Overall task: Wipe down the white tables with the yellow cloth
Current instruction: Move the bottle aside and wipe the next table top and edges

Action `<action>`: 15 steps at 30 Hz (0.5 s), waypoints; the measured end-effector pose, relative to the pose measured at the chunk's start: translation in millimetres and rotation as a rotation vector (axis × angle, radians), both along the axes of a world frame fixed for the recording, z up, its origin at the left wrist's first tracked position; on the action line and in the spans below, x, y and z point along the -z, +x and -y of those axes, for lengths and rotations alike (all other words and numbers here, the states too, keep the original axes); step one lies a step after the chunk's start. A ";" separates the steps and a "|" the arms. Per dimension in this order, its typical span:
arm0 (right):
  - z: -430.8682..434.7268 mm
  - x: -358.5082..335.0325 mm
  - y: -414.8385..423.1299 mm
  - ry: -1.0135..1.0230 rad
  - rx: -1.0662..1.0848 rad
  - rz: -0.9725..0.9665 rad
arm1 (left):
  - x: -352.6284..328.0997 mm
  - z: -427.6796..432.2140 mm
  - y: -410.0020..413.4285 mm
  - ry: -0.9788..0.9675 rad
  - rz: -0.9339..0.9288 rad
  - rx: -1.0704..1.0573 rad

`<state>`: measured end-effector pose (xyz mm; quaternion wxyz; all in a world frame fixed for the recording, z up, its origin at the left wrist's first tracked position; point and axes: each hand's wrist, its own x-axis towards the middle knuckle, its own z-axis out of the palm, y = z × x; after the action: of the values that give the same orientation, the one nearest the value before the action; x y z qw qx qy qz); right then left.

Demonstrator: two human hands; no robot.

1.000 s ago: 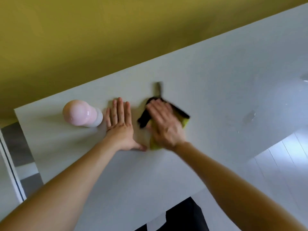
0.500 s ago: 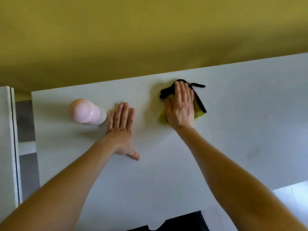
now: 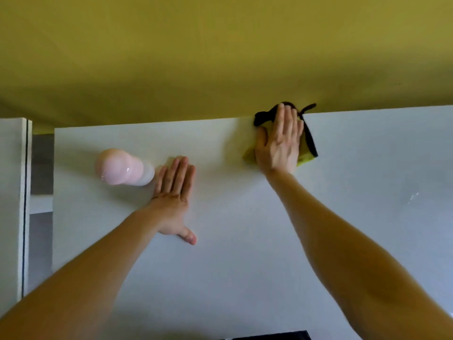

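Note:
A white table (image 3: pixel 245 253) fills the lower part of the view and runs up to a yellow wall. My right hand (image 3: pixel 279 141) lies flat on the yellow cloth (image 3: pixel 305 153), which has a black trim, and presses it down at the table's far edge against the wall. Only the cloth's edges show around the palm. My left hand (image 3: pixel 172 192) rests flat on the table with its fingers together and thumb out, holding nothing, just right of a pink lamp.
A pink and white rounded lamp (image 3: pixel 122 168) lies on the table at the left, close to my left fingertips. A second white table (image 3: pixel 12 204) stands at the far left across a narrow gap. A wet smear (image 3: pixel 413 197) glints at the right.
My right hand has slid the cloth away from me and to the right, up to the table's far edge by the wall. The left hand has stayed flat beside the lamp.

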<state>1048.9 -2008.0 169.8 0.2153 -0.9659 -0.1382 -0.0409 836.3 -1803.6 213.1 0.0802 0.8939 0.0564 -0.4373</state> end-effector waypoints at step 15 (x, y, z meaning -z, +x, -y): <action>46.1 5.4 25.2 0.006 0.184 0.036 | -2.5 6.6 3.8 0.002 -0.029 -0.017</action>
<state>1074.0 -2054.0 164.4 0.2109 -0.9729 -0.0528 -0.0783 840.1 -1810.1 215.6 0.0822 0.8870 0.0659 -0.4496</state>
